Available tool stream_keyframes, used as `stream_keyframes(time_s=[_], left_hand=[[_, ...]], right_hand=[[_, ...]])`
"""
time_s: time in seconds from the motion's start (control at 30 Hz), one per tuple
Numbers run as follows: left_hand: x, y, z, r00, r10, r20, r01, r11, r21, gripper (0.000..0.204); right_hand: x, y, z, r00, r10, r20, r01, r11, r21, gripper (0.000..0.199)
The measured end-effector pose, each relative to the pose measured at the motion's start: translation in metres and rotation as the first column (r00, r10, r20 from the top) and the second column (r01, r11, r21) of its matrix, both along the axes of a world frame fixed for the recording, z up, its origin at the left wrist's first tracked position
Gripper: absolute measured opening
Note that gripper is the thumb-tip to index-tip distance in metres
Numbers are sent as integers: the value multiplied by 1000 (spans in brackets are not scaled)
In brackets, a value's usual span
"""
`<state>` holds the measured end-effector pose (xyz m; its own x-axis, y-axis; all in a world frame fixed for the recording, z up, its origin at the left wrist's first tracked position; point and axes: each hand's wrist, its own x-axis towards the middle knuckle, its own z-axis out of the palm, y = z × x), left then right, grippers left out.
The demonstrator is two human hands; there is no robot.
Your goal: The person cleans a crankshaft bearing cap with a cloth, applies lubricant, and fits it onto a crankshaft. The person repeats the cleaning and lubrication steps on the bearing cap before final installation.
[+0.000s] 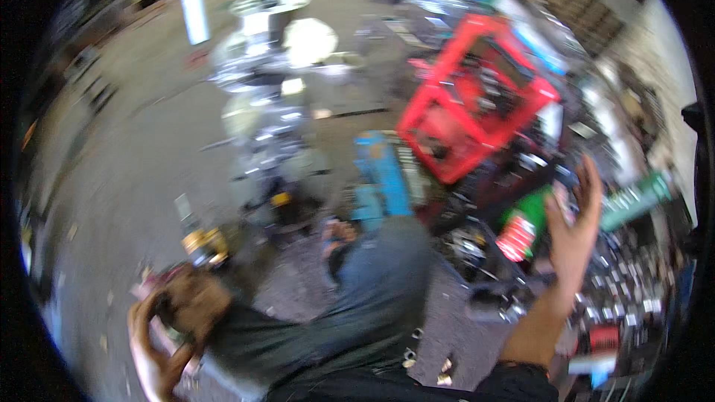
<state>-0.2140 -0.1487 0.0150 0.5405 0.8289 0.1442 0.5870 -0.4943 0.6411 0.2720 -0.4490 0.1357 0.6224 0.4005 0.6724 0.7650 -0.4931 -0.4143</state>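
The picture is blurred by motion. My left hand is low at the left, fingers curled around a brown, dark-cored part held close to my knee. A brass-coloured fitting sits just above that part. My right hand is raised at the right with its fingers spread and nothing in it. It hovers beside a green and red can, without touching it as far as I can tell.
I sit on a concrete floor, one jeans-clad knee bent in front. A shiny metal assembly stands ahead, with a blue block and a red crate to its right. Small metal parts litter the right side.
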Motion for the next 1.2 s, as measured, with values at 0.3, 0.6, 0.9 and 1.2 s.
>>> stream_keyframes(time_s=[0.3,0.6,0.9,1.2], left_hand=[[0,17,-2,921,-221,321,255,965,-68,79],[-22,18,-14,928,-123,352,127,992,13,72],[-31,21,-24,932,-50,359,77,995,-63,66],[-13,20,9,912,-72,404,-47,960,277,56]], right_hand=[[21,-78,47,746,-651,141,664,743,-86,95],[64,-83,28,429,-900,73,871,391,-295,102],[57,-86,14,785,-601,149,589,799,117,98],[-9,-12,-6,963,-140,230,65,950,305,112]])
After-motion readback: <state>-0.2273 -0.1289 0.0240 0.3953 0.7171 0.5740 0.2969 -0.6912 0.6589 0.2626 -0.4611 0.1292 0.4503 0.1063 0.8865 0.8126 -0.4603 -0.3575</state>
